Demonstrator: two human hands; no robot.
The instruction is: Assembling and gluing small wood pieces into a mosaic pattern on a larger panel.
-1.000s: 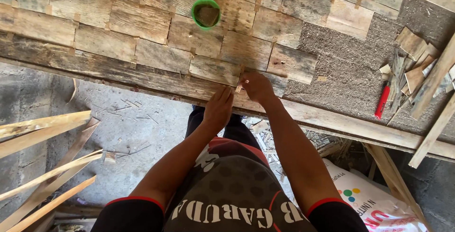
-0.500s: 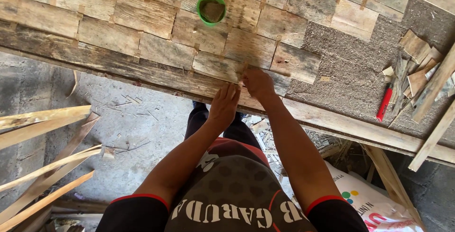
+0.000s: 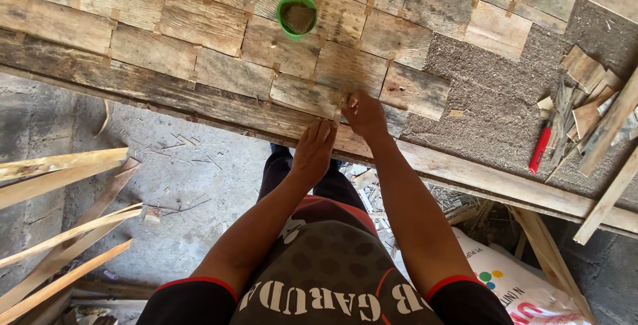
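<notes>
My left hand [image 3: 312, 151] lies flat, fingers together, on the front edge of a long wooden board [image 3: 166, 92]. My right hand [image 3: 364, 113] pinches a small thin wood sliver [image 3: 337, 111] at a gap between rectangular wood tiles [image 3: 306, 96] laid in rows on the bench. The tiles are weathered, with small wood spacers between them. To the right of the tiles the grey gritty base [image 3: 492, 112] lies bare.
A green cup [image 3: 297, 14] stands on the tiles further back. A red-handled tool [image 3: 539, 149] and a heap of wood offcuts [image 3: 585, 92] lie at the right. Loose wooden slats [image 3: 60, 218] lean at the left above the concrete floor. A white printed sack [image 3: 512, 278] lies below right.
Both hands have crept slightly forward along the board's edge. The right hand now holds the sliver at the tile gap; the view has shifted a little.
</notes>
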